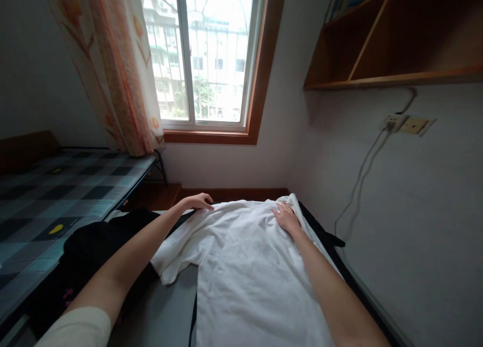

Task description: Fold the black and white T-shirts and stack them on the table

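Observation:
A white T-shirt (249,256) lies spread out in front of me, wrinkled near its top, with one sleeve stretched to the left. At its upper left shoulder, my left hand (199,201) has bent fingers and a thumb closing on the cloth's edge. My right hand (287,217) rests on the upper right part of the shirt, palm down and fingers apart. Black cloth (320,226) shows from beneath the shirt's right side. The shirt's lower end runs out of view.
A dark pile of clothing (94,241) lies to the left, beside a bed with a checked mattress (75,186). A grey surface (162,307) shows left of the shirt. A wooden shelf (392,78) overhangs on the right, above a socket with cables (394,123). A curtain (121,75) hangs by the window.

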A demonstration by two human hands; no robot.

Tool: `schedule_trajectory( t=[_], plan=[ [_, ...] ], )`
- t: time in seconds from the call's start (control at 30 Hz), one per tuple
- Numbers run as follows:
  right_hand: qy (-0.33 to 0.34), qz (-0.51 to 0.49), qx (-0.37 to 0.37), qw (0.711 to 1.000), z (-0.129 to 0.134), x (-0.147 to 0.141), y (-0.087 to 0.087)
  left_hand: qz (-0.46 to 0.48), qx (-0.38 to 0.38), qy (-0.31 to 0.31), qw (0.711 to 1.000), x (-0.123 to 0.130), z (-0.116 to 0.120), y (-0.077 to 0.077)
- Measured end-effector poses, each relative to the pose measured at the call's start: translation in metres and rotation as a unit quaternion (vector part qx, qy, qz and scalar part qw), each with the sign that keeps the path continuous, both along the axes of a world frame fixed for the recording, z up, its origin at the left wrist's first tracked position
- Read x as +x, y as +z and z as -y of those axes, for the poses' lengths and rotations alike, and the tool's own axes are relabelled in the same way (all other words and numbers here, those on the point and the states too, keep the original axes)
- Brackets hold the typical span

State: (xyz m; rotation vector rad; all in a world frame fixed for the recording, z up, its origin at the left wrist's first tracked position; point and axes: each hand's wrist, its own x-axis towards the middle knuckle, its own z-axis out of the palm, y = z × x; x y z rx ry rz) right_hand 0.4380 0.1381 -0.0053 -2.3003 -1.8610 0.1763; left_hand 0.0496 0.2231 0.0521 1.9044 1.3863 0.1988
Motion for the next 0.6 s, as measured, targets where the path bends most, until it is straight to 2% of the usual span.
schedule_trajectory(
  t=[0.13,0.2,0.27,0.33,0.37,0.5,0.6],
  plan=[
    [-0.020,0.009,0.014,1.000,-0.002,-0.002,-0.001,0.001,-0.073,-0.012,0.997,-0.027,0.003,0.005],
    [-0.050,0.017,0.049,0.997,0.000,-0.004,0.000,0.036,-0.029,0.000,0.999,-0.031,0.001,0.010],
    [-0.081,0.030,0.083,0.993,0.002,-0.003,0.002,0.067,0.056,0.029,0.996,-0.030,-0.004,0.016],
    [-0.089,0.054,0.090,0.991,0.005,0.003,0.007,0.070,0.116,0.052,0.989,-0.028,-0.007,0.018],
    [-0.082,0.071,0.083,0.991,0.008,0.007,0.010,0.061,0.122,0.056,0.989,-0.027,-0.007,0.017],
    [-0.041,0.158,0.032,0.986,0.021,0.038,0.029,0.014,0.055,0.041,0.998,-0.036,0.000,0.004],
    [-0.069,0.211,0.008,0.975,0.034,0.068,0.048,-0.019,-0.047,-0.006,0.999,-0.053,0.009,-0.006]
  ],
)
